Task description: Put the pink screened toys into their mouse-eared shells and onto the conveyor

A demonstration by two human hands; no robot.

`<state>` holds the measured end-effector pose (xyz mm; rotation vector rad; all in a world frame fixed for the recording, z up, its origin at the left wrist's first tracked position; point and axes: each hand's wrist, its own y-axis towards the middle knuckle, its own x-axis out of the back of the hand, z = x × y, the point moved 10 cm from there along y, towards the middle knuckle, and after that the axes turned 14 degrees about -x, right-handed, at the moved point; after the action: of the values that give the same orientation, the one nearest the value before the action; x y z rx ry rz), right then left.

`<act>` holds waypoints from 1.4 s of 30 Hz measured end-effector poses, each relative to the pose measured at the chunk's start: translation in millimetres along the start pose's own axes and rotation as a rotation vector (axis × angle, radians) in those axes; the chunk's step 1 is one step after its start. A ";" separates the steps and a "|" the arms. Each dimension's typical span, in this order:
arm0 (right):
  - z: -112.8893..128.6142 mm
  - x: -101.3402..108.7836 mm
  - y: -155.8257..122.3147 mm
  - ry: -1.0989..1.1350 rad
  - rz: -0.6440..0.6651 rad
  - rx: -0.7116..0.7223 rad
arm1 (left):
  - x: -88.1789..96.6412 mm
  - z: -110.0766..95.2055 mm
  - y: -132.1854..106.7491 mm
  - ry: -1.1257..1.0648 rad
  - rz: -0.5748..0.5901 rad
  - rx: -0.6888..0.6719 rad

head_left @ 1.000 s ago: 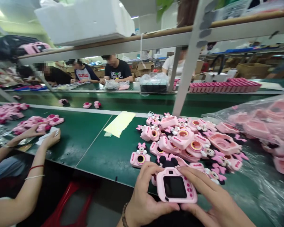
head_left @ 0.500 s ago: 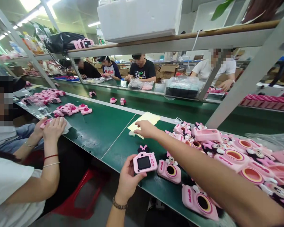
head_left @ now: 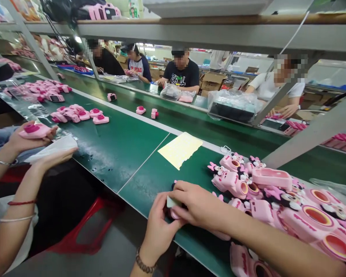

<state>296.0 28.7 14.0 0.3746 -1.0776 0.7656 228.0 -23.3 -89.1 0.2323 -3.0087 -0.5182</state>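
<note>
My left hand (head_left: 159, 225) is closed around a pink toy camera (head_left: 174, 214) with a mouse-ear top, just above the bench's near edge. Most of the toy is hidden by my fingers. My right hand (head_left: 194, 204) pinches a small pale green block (head_left: 173, 202) against or just over the toy; contact is not clear. Beyond my hands a torn pale yellow sheet (head_left: 181, 149) lies on the green bench. To the right is a heap of pink mouse-figure camera covers (head_left: 302, 219), some lying under my right forearm.
At left, a co-worker's hands hold a pink toy camera (head_left: 34, 130) and a white cloth (head_left: 53, 149). More pink cameras (head_left: 75, 113) lie beyond on the bench. A slanting metal post (head_left: 305, 123) rises behind the covers. A shelf beam (head_left: 190, 36) crosses overhead.
My right hand has picked up the pale green block from beside the yellow sheet and brought it back to the toy camera in my left hand. The co-worker's hands have moved apart.
</note>
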 end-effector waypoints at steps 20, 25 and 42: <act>4.0 -20.1 -32.7 0.053 -0.112 -0.188 | 6.7 -27.5 -13.4 0.361 -0.137 -0.263; 0.6 -15.5 -29.2 0.005 -0.187 -0.209 | 8.2 -27.0 -15.2 0.381 -0.181 -0.287; -27.1 31.3 -66.6 0.133 -0.299 -0.242 | -0.3 -34.5 -11.1 0.397 -0.066 -0.320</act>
<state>369.3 11.2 35.5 0.2661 -0.9493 0.3839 233.4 -44.8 -60.4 0.3623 -2.5009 -0.8363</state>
